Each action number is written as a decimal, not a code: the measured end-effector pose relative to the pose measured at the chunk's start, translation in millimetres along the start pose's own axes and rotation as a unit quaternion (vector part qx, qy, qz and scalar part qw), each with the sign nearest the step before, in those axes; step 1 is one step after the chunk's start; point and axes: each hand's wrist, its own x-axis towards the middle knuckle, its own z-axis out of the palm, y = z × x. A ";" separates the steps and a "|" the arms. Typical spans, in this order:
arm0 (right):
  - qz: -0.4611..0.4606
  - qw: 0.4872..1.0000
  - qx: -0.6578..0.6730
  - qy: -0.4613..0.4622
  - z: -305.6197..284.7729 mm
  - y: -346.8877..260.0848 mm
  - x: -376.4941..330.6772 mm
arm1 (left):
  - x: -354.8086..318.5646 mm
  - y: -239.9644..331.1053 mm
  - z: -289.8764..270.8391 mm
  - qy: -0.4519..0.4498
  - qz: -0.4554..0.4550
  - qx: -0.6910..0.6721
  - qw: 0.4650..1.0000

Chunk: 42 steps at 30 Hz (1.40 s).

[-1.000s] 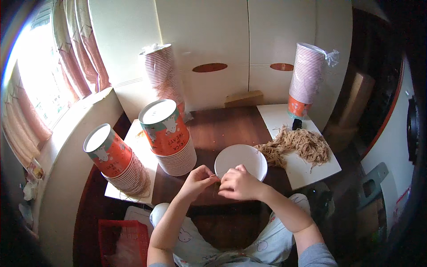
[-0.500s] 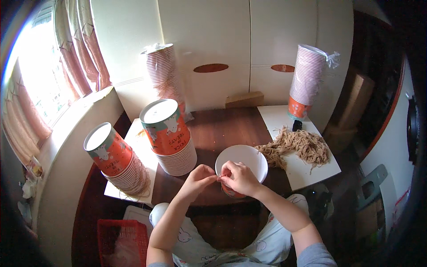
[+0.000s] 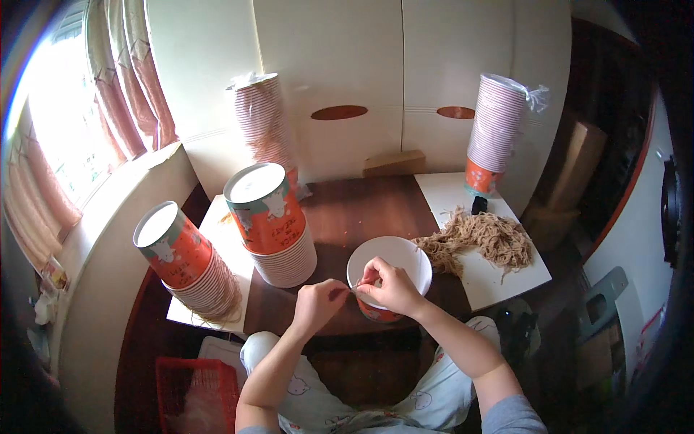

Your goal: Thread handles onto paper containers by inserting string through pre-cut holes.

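My left hand (image 3: 316, 304) and my right hand (image 3: 394, 289) meet fingertip to fingertip over the near left rim of a paper bucket (image 3: 401, 252). Both pinch something thin and small that I cannot make out. The bucket stands upright, its mouth facing me, with a white inside and an orange outside. My right hand partly covers its near side. Just right of it lies a loose heap of tan cord (image 3: 495, 242), spilling from the brown tabletop onto a white board.
Upside-down stacks of orange printed buckets stand at left, one nearer (image 3: 269, 217) and one farther left (image 3: 184, 253). Plastic-wrapped stacks rise at the back left (image 3: 260, 119) and back right (image 3: 497, 126). A small black object (image 3: 479, 205) sits behind the cord. A red basket (image 3: 195, 369) is below the table.
My left hand has turned, showing more of its back, and its fingertips have shifted slightly. The right hand stays at the bucket's rim, still pinching. The whole view has shifted a little.
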 end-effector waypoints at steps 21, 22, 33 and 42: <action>0.011 1.000 0.002 0.002 2.1 -2.4 0.0 | 2.5 -8.6 8.5 -0.016 -0.036 -0.245 0.969; 0.012 1.000 0.005 0.005 2.6 -1.7 0.2 | 2.6 -6.0 6.4 -0.030 -0.069 -0.316 0.946; 0.028 0.999 0.017 0.006 3.7 -3.9 -0.7 | 3.1 -3.2 9.7 -0.010 -0.054 -0.247 0.967; 0.018 0.999 0.015 -0.034 -2.3 -4.8 -0.5 | 3.4 -7.3 3.3 -0.097 -0.156 -0.361 0.914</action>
